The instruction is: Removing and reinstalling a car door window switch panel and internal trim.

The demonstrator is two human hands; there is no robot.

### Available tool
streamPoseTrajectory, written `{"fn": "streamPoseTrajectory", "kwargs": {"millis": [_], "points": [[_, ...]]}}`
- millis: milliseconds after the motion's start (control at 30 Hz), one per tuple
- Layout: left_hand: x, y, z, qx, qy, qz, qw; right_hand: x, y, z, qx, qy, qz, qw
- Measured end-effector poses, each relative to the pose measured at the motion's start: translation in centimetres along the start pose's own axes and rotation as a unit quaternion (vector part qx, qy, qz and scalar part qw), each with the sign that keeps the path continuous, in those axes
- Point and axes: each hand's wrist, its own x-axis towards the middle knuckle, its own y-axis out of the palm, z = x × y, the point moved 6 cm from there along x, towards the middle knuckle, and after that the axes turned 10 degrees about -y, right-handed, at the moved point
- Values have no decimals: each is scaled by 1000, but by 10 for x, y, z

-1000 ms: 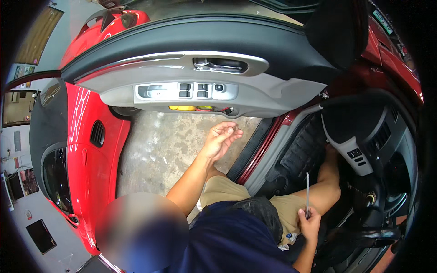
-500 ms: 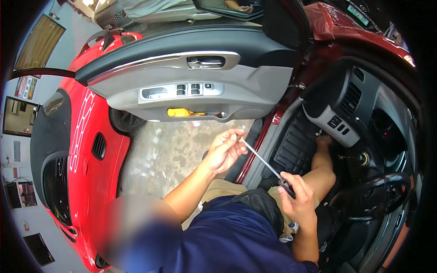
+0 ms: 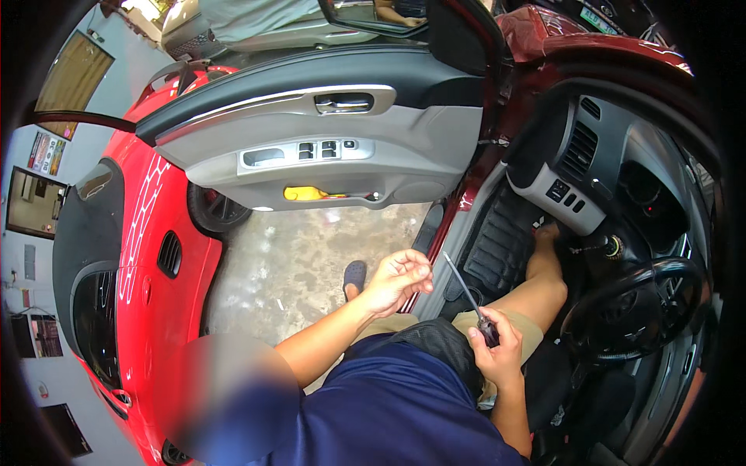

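Note:
My right hand (image 3: 501, 349) is closed around the dark handle of a screwdriver (image 3: 465, 287), above my lap. Its long thin metal shaft points up and away to the left. A short gap separates the tip from my left hand (image 3: 400, 281), which is raised over the door sill with thumb and fingers drawn together in a pinch. Whatever sits between those fingertips is too small to make out.
The open car door (image 3: 311, 171) stands ahead, with a yellow-handled tool (image 3: 305, 193) in its pocket. At right are the steering wheel (image 3: 579, 318) and dashboard (image 3: 622, 147). A red car (image 3: 179, 303) is parked left. My slippered foot (image 3: 355, 276) rests on the concrete floor (image 3: 272, 272).
The screwdriver tip has parted from my left fingertips. My left hand has moved slightly down and right, and the shaft stands steeper. My slippered foot has come into view.

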Motion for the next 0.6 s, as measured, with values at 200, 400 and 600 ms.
{"fn": "streamPoseTrajectory", "kwargs": {"millis": [200, 400, 600], "points": [[-3, -10, 13, 49, -18, -23, 998, -12, -2, -21, -31, 34, -2, 999], [3, -72, 9, 197, -21, -116, 973, -48, -28, -73, -147, 94, -19, 984], [-32, -228, 25, 642, -179, -253, 701, -65, -32, -114, -204, 140, -97, 964]]}}
